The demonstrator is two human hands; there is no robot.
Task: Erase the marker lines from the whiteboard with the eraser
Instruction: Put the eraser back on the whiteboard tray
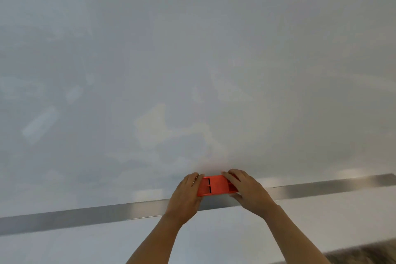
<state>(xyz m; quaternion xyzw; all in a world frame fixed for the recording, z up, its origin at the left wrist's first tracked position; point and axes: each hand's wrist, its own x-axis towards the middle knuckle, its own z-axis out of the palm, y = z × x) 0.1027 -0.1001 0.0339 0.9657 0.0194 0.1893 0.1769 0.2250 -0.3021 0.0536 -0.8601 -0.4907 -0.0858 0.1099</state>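
A large glossy whiteboard (pixel 192 60) fills most of the view; I see no marker lines on it, only faint reflections. An orange rectangular eraser (pixel 216 185) sits at the board's lower edge, just above the metal tray ledge (pixel 85 216). My left hand (pixel 186 197) grips the eraser's left end and my right hand (pixel 248 191) grips its right end, fingers curled over the top.
The silver tray ledge runs across the frame, slanting up to the right. Below it is a white wall panel (pixel 214 238). A patch of dark floor (pixel 364 255) shows at the bottom right corner.
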